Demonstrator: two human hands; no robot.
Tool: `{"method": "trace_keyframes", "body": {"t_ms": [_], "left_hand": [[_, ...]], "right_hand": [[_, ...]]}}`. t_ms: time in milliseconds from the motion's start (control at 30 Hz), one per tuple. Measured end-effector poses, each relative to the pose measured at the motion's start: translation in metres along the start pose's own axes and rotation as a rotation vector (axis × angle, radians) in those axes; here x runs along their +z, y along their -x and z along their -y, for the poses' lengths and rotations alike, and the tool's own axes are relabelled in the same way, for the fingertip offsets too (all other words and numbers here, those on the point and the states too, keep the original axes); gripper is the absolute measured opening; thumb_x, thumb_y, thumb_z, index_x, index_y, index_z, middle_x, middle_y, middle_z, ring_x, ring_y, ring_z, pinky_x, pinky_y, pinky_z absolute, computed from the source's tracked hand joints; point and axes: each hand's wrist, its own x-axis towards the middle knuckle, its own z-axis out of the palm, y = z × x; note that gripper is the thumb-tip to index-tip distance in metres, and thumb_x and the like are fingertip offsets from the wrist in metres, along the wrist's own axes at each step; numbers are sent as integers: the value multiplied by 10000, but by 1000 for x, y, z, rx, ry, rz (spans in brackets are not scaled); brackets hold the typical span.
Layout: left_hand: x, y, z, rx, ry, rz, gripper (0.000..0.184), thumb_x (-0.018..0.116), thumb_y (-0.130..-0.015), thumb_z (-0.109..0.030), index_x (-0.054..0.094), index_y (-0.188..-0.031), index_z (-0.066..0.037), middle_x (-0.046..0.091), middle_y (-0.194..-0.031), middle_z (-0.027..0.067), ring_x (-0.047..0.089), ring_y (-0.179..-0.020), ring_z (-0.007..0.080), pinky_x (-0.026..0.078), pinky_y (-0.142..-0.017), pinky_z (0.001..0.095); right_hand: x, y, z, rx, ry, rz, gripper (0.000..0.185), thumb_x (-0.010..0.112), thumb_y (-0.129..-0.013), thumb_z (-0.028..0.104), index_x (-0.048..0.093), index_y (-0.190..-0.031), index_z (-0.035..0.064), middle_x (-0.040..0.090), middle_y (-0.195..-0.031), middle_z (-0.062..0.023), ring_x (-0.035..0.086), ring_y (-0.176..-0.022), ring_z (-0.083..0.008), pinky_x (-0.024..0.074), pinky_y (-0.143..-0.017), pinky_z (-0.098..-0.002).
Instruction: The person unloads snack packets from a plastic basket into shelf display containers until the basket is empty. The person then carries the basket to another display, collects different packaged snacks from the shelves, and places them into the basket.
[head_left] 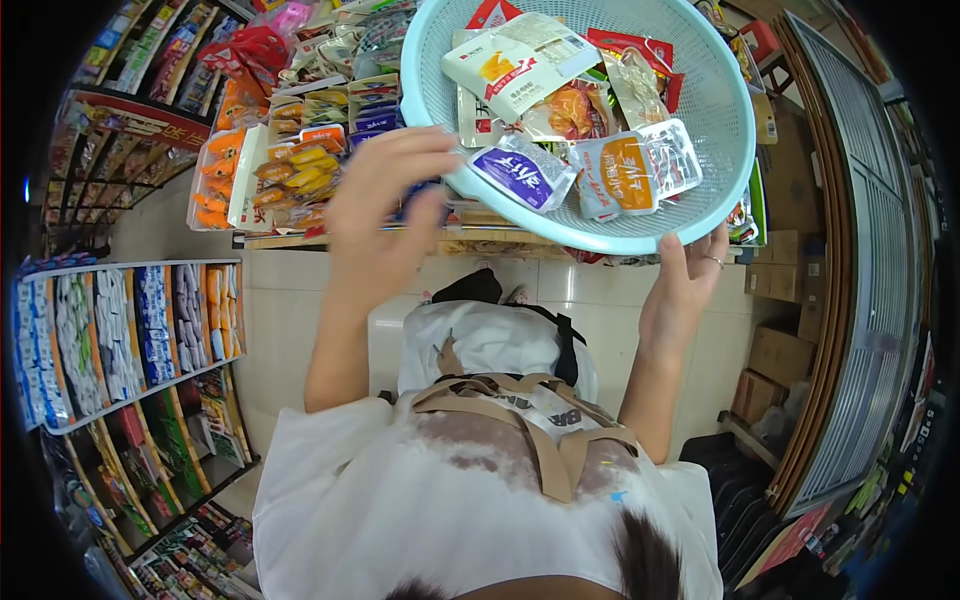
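Observation:
A light blue plastic basket [745,165] full of snack packets sits at the edge of the display. My right hand [685,290] grips its near right rim, thumb on the rim and a ring on one finger. My left hand [385,205], slightly blurred, is beside the basket's left rim with thumb and fingers apart; I see nothing in it. Inside the basket, a purple-and-white packet [522,178] and an orange-and-silver packet [620,175] lie nearest me. Behind them are a white pouch [520,62] and several red packets.
Left of the basket, open boxes hold yellow packets [300,170] and orange packets [218,175]. A shelf rack [130,340] of hanging packets stands at the left. Cardboard boxes [775,355] and a slatted metal panel [875,250] are on the right.

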Motion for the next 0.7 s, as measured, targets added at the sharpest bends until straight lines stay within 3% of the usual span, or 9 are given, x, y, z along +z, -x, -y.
{"method": "trace_keyframes", "body": {"t_ms": [67, 100, 167, 200, 267, 367, 600, 700], "left_hand": [[-7, 25, 16, -336, 177, -203, 209, 547, -699, 27, 606, -890, -31, 614, -913, 84, 567, -905, 219, 436, -760, 340], [-8, 35, 23, -340, 170, -200, 209, 547, -699, 27, 606, -890, -31, 614, -913, 84, 567, -905, 219, 436, -760, 340], [-9, 57, 37, -579, -78, -151, 185, 559, -696, 26, 595, -869, -30, 602, -868, 85, 561, -857, 247, 432, -748, 350], [-5, 68, 45, -582, -86, -155, 185, 559, -696, 26, 595, -869, -30, 602, -868, 85, 561, -857, 247, 432, -748, 350], [4, 89, 64, -262, -349, 134, 157, 582, -686, 5, 587, -829, -58, 567, -807, 61, 530, -814, 252, 414, -698, 352], [18, 109, 72, -274, -418, 246, 140, 606, -676, -35, 579, -802, -89, 527, -777, 49, 499, -805, 234, 381, -649, 342], [28, 111, 89, -199, -531, 230, 138, 640, -656, -89, 587, -780, -113, 519, -761, 1, 495, -806, 195, 353, -625, 325], [17, 99, 86, -104, -503, 107, 132, 653, -644, -73, 596, -756, -116, 541, -755, -17, 510, -797, 191, 356, -627, 319]], "right_hand": [[1, 0, -1, -3, -15, -36, 579, 545, -808, 56, 253, -1302, -21, 382, -1250, -132, 388, -1149, -202, 300, -972, -343], [-1, -1, -4, 4, -19, -34, 579, 545, -808, 56, 253, -1302, -21, 382, -1250, -132, 388, -1149, -202, 300, -972, -343], [-6, -5, -10, 20, -64, -94, 581, 575, -781, 72, 294, -1281, -21, 380, -1269, -130, 400, -1139, -206, 312, -957, -347], [-7, -7, -11, 24, -68, -87, 581, 575, -781, 72, 294, -1281, -21, 380, -1269, -130, 400, -1139, -206, 312, -957, -347], [-8, -9, -11, 1, -56, -119, 512, 511, -810, 72, 314, -1269, -38, 392, -1260, -135, 413, -1122, -202, 313, -956, -339], [-7, -11, -10, 17, -35, -128, 493, 465, -810, 47, 310, -1269, -44, 393, -1258, -141, 407, -1130, -203, 304, -961, -336], [-8, -14, -9, 30, -38, -125, 516, 440, -795, 10, 281, -1282, -51, 369, -1278, -143, 389, -1152, -208, 286, -974, -335], [-7, -15, -7, 29, -41, -116, 531, 438, -793, 5, 265, -1291, -54, 355, -1292, -148, 376, -1168, -213, 271, -986, -339]]}}
